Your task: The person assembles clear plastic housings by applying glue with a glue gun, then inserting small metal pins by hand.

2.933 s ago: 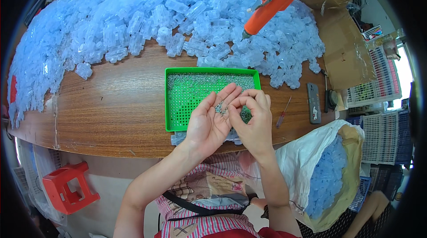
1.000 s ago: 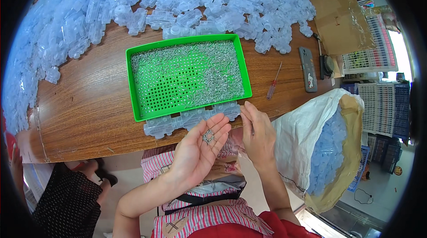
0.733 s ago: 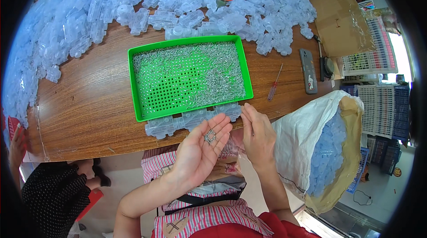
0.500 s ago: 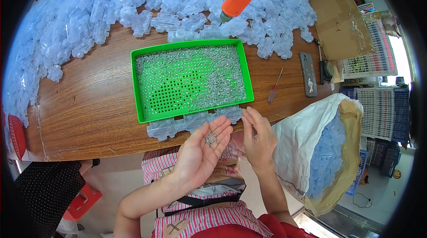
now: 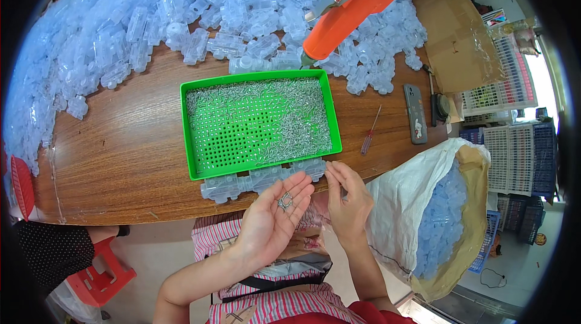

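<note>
Palm up, my left hand [image 5: 266, 221] lies open with a few small silver screws [image 5: 285, 201] in its hollow. My right hand [image 5: 348, 200] is beside it, thumb and index finger pinched at the right end of a row of clear plastic housings [image 5: 221, 188]; whatever is in the pinch is too small to make out. The housings line the near side of a green perforated tray [image 5: 186, 124]. Many loose screws [image 5: 296, 133] cover the tray's right side and far edge. Over its far right corner hangs an orange electric screwdriver [image 5: 351, 18], tip down.
Clear plastic housings [image 5: 145, 21] are heaped across the table's far side. To the right lie a small screwdriver [image 5: 368, 136], a phone [image 5: 416, 115] and a tape measure [image 5: 441, 107]. A white sack [image 5: 393, 209] of bluish plastic parts stands at right. A red stool [image 5: 103, 278] is at lower left.
The tray and table sit slightly lower in view, and more of the orange screwdriver shows. My right hand stays pinched by the row's right end; the left still holds its screws.
</note>
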A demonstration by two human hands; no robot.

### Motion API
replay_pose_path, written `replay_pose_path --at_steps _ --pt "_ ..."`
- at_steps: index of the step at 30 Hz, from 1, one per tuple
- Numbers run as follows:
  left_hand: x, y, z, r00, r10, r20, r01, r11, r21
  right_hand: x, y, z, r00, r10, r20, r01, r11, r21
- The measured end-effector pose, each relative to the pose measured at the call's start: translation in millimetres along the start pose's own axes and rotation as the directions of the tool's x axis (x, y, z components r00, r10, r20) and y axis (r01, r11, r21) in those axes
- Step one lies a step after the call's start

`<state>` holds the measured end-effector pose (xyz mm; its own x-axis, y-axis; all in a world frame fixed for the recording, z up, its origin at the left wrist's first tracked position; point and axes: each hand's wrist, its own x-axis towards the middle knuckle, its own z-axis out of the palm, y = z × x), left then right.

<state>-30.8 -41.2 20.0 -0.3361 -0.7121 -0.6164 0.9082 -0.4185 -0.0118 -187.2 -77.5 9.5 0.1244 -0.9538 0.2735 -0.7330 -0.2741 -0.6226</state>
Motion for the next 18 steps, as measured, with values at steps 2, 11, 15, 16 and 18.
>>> replay_pose_path --at_steps 2,11,15,16,18 --pt "0.0 0.2 -0.4 1.000 -0.001 0.002 0.001 1.000 0.000 0.4 -3.1 -1.8 1.000 -0.007 0.010 0.007 1.000 -0.030" --pt "0.1 1.1 1.5 1.000 -0.011 0.000 0.011 1.000 0.002 1.1 -5.0 -2.4 1.000 -0.006 0.007 0.006 0.998 -0.055" --pt "-0.6 2.6 1.4 1.000 -0.012 0.012 0.012 1.000 0.007 0.1 -4.8 -2.1 1.000 -0.010 -0.025 0.008 0.999 -0.052" --pt "-0.8 3.2 2.0 1.000 -0.019 0.025 0.019 1.000 0.016 1.0 -8.9 -5.2 1.000 -0.008 -0.022 0.007 0.999 -0.049" --pt "-2.7 5.3 4.1 0.997 -0.026 0.073 0.026 1.000 -0.002 3.1 -24.9 -15.6 0.998 -0.040 -0.054 0.037 0.997 -0.069"
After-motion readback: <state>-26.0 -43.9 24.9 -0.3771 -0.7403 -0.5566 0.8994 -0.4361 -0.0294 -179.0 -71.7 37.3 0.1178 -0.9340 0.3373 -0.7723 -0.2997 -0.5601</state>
